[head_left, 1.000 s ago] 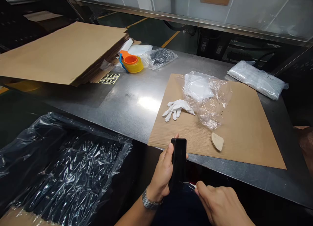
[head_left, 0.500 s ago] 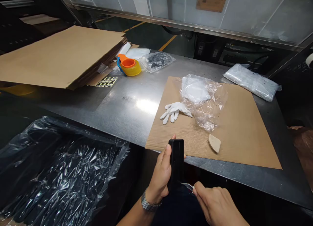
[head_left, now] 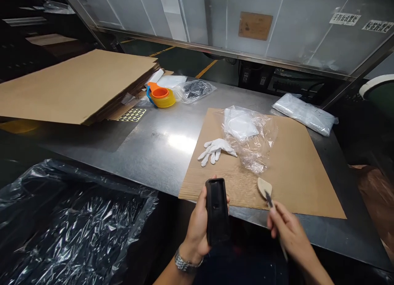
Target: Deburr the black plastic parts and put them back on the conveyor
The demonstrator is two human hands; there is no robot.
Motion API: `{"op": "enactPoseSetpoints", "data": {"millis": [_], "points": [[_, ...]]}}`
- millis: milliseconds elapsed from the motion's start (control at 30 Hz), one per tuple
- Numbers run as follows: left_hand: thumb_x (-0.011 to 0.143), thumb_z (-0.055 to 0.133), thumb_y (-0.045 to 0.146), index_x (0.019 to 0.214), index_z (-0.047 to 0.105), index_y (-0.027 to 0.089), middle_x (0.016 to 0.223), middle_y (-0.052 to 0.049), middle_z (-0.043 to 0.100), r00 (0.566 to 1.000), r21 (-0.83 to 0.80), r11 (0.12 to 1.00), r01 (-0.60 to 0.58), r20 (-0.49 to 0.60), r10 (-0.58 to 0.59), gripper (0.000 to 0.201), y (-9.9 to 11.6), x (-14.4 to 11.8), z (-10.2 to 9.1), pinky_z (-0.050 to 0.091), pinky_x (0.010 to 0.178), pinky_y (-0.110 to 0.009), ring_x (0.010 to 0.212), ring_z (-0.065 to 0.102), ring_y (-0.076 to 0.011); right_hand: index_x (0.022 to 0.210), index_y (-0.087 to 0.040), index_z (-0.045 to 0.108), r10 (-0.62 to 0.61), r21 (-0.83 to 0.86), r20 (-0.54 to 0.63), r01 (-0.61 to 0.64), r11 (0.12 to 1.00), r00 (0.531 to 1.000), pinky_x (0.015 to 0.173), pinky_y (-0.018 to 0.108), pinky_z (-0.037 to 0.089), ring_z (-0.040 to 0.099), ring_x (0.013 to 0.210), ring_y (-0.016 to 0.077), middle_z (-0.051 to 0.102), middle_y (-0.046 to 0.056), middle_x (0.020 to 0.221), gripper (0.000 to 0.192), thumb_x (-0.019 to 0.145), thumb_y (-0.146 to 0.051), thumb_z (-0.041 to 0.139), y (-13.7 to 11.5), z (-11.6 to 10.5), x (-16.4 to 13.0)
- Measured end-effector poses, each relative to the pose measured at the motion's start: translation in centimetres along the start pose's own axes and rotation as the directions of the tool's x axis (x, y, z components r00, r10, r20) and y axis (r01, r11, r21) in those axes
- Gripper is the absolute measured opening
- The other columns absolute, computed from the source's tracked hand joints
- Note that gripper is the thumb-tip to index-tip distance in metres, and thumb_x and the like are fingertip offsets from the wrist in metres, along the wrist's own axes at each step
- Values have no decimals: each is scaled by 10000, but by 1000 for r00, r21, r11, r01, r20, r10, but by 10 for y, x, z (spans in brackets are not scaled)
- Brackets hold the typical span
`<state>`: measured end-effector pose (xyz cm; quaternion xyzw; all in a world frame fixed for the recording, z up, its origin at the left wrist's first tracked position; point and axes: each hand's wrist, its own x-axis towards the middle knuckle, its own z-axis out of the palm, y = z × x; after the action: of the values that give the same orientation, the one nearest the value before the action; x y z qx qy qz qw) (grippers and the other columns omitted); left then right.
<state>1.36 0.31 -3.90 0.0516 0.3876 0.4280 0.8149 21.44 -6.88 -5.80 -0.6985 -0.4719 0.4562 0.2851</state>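
I saw the left hand (head_left: 200,225) wrapped around a black case (head_left: 217,211), with the thumb on one long side and the fingers on the other. The case stood nearly upright and its hollow side faced the camera. It was held in the air just in front of the near edge of the metal table (head_left: 160,141). A silver watch (head_left: 184,263) sat on that wrist.

The right hand (head_left: 287,233) was off to the right, apart from the case. Its fingers were pinched shut on a thin blade tool (head_left: 270,201). The tip pointed up and away, toward a small tan wedge (head_left: 264,187) lying on the cardboard sheet (head_left: 295,170). I could not tell if the tip touched the wedge.

The cardboard sheet lay flat on the table. On it were a white glove (head_left: 215,148) and, just beside the glove, a crumpled clear bag (head_left: 250,137) with something white inside.

Farther back on the left I saw a big stack of cardboard (head_left: 76,81), a sheet of black dot stickers (head_left: 132,114), an orange and yellow tape roll (head_left: 161,97) and a clear bag of dark parts (head_left: 193,90). Another clear bag (head_left: 303,113) lay at the far right. Shiny black plastic (head_left: 74,223) filled the space below the table on the left.
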Motion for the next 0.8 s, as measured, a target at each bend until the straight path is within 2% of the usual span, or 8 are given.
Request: {"op": "enactPoseSetpoints", "data": {"millis": [33, 100, 167, 367, 500, 633, 733, 800], "points": [[870, 430, 429, 1294, 413, 264, 703, -41, 617, 1000, -14, 1000, 24, -4, -24, 455, -1, 1, 0, 485, 562, -236, 565, 572, -118, 1091, -181, 492, -57, -251, -150, 18, 968, 987, 488, 217, 381, 534, 513, 116, 573, 2, 666, 368, 921, -444, 299, 4, -12, 9], [867, 434, 425, 1199, 503, 202, 690, -49, 615, 997, -34, 997, 70, -19, -71, 406, -2, 2, 1, 491, 552, -245, 557, 575, -127, 1102, -196, 524, -206, -655, -336, -72, 752, 919, 514, 250, 385, 565, 593, 154, 613, 49, 784, 325, 932, -348, 291, 14, -31, 29], [863, 440, 420, 1053, 578, 129, 684, -61, 613, 992, -54, 991, 120, -37, -122, 373, -3, 2, 1, 497, 542, -246, 554, 576, -131, 1094, -187, 559, -297, -800, -399, -171, 575, 868, 525, 285, 371, 564, 646, 198, 611, 94, 846, 321, 923, -284, 306, 21, -43, 45], [863, 441, 415, 815, 605, 71, 688, -78, 616, 976, -67, 978, 199, -79, -204, 384, -6, 3, -1, 500, 533, -243, 559, 580, -131, 1148, -84, 553, -440, -872, -405, -194, 450, 801, 709, 415, 385, 482, 873, 305, 551, 209, 1003, 365, 892, -284, 386, 17, -30, 62], [862, 430, 443, 792, 614, 67, 673, -80, 622, 972, -65, 971, 231, -26, -233, 425, -9, 4, -2, 487, 512, -230, 535, 573, -124, 1190, -150, 532, -553, -903, -196, 71, 424, 810, 783, 406, 394, 463, 946, 282, 556, 148, 1063, 385, 877, -356, 439, 10, -4, 64], [852, 438, 466, 808, 625, 63, 671, -84, 635, 963, -78, 960, 268, 10, -268, 447, -12, 6, -7, 476, 507, -224, 529, 581, -126, 1205, -137, 510, -595, -858, -145, 199, 474, 791, 821, 446, 388, 443, 1030, 296, 542, 155, 1097, 391, 870, -334, 466, -2, 13, 56], [850, 437, 472, 788, 629, 57, 646, -84, 642, 942, -74, 939, 336, 15, -335, 462, -14, 6, -10, 461, 485, -220, 491, 578, -124, 1244, -169, 462, -657, -651, -14, 491, 578, 754, 866, 402, 389, 424, 1077, 254, 509, 128, 1148, 385, 884, -303, 456, -26, 21, 35], [849, 439, 470, 774, 631, 70, 625, -75, 642, 918, -106, 911, 398, 56, -394, 449, -17, 5, -9, 452, 480, -222, 493, 586, -134, 1266, -208, 437, -682, -483, 145, 653, 584, 717, 893, 391, 381, 410, 1086, 243, 487, 109, 1162, 431, 863, -345, 503, -45, 27, 20]]}}
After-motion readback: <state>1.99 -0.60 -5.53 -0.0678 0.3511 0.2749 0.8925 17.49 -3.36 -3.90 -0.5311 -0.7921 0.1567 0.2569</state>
